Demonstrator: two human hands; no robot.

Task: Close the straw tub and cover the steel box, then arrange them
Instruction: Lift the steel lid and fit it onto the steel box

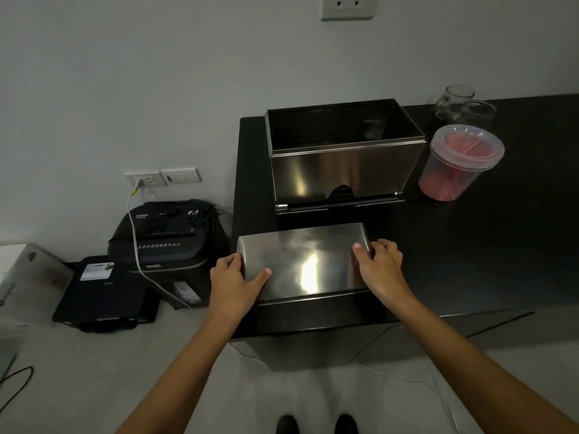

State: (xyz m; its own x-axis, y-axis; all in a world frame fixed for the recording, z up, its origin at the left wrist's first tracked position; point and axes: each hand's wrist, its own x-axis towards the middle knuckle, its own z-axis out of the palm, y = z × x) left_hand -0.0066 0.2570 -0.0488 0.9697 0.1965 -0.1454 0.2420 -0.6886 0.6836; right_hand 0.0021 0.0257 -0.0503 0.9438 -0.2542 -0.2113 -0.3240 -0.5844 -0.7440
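An open steel box [341,164] stands at the back left of the black table [485,252], its top uncovered. Its steel lid [304,261] lies flat near the table's front edge. My left hand [235,283] grips the lid's left end, thumb on top. The lid's right end is held by my right hand [380,267], fingers wrapped over the edge. To the right of the box stands a clear plastic tub [454,164] of red straws, with its clear lid sitting on top.
Two empty glass jars [463,103] stand behind the tub by the wall. On the floor to the left are a black paper shredder [166,236], a flat black device [103,296] and a white cable. My shoes show at the bottom.
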